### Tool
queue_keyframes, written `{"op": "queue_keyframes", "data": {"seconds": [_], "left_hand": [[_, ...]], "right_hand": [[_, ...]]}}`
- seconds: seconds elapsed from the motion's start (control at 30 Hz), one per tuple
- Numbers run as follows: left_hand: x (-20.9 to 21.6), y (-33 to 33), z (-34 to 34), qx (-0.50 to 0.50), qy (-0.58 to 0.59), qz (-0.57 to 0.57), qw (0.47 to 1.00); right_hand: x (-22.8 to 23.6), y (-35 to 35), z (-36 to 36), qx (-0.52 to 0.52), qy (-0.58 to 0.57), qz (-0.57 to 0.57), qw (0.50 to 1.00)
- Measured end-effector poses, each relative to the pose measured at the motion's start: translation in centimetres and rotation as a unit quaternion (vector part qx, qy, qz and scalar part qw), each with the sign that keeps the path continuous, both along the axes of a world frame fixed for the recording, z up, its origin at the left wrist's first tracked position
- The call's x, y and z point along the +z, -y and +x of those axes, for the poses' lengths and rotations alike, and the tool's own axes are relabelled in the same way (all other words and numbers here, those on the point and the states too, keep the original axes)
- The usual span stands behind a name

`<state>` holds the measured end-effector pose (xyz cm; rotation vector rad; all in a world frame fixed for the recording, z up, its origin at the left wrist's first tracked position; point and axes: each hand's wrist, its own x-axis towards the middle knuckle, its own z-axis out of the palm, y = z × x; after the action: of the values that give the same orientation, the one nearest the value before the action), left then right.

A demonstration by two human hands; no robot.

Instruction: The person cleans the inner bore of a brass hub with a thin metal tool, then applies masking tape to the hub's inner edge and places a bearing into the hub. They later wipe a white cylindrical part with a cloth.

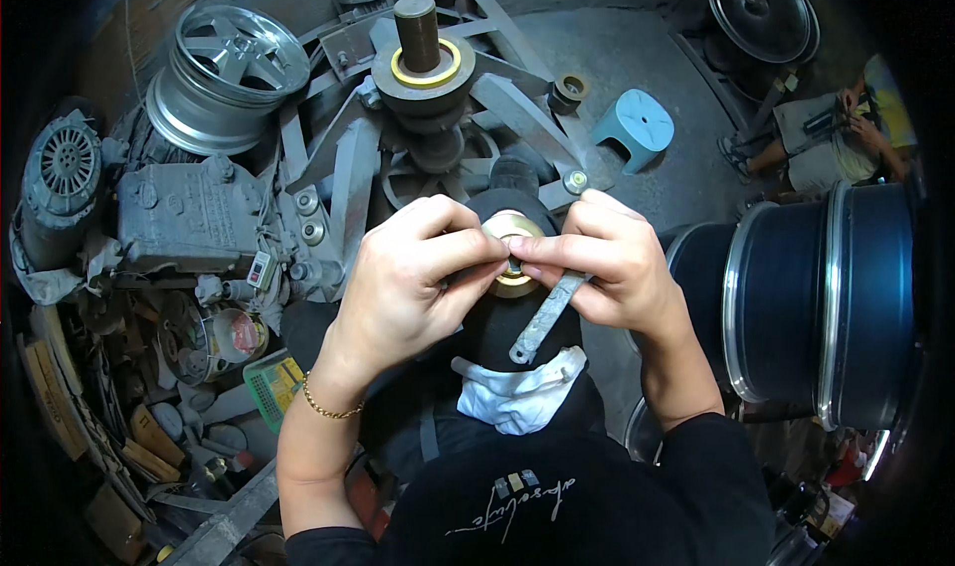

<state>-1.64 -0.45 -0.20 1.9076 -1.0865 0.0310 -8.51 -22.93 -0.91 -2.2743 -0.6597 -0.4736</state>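
Note:
My left hand [413, 268] and my right hand [602, 263] meet fingertip to fingertip over a brass-coloured ring [512, 230] on a dark round hub, pinching a small part at its centre. A grey metal wrench [545, 317] hangs down from under my right hand's fingers, held in that hand. A white cloth glove [517, 392] lies on my lap just below the wrench. A thin gold bracelet circles my left wrist.
A machine spindle with a yellow-ringed collar [423, 59] stands just beyond my hands. A silver alloy wheel [224, 69] lies at the upper left and dark blue rims [826, 307] stand at the right. A light blue stool [637, 123] and a seated person [846, 133] are behind.

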Motion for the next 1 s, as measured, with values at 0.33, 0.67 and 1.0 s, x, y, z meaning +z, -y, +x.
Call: {"op": "queue_keyframes", "data": {"seconds": [0.33,0.67,1.0], "left_hand": [[-0.9,-0.1,-0.3,0.013,-0.061,-0.056,0.997],[-1.3,0.1,-1.2,0.038,-0.052,-0.061,0.996],[-2.5,1.3,-2.6,0.113,-0.078,-0.118,0.983]], "right_hand": [[-0.9,-0.8,-1.3,-0.064,-0.076,0.123,0.987],[-1.7,-1.9,-1.7,-0.098,-0.061,0.16,0.98],[-1.7,-2.8,-1.9,-0.117,-0.127,0.224,0.959]]}}
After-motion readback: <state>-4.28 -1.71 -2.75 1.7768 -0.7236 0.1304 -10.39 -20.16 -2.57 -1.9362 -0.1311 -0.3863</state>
